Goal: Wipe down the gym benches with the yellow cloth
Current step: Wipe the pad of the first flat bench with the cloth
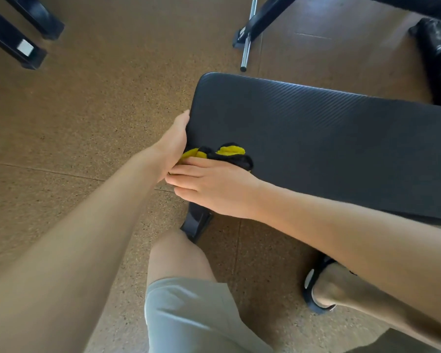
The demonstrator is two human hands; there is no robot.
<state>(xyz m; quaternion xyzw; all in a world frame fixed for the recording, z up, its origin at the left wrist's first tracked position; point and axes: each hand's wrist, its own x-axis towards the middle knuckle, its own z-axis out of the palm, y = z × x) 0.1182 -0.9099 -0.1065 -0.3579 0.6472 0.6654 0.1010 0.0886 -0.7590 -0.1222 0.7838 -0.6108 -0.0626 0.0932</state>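
A black padded gym bench (316, 138) stretches from the centre to the right edge. At its near left end lies a bunched yellow and black cloth (229, 152). My right hand (214, 187) lies flat on the cloth, fingers pointing left, pressing it onto the pad. My left hand (175, 141) is cupped against the bench's left end, its fingers touching the cloth's yellow edge. Most of the cloth is hidden under my right hand.
Brown speckled rubber floor (87, 123) surrounds the bench. Black equipment legs (23, 29) stand at the top left, and a black frame with a chrome bar (247, 39) at the top centre. My knee (178, 263) and sandalled foot (318, 286) are beside the bench's foot (196, 222).
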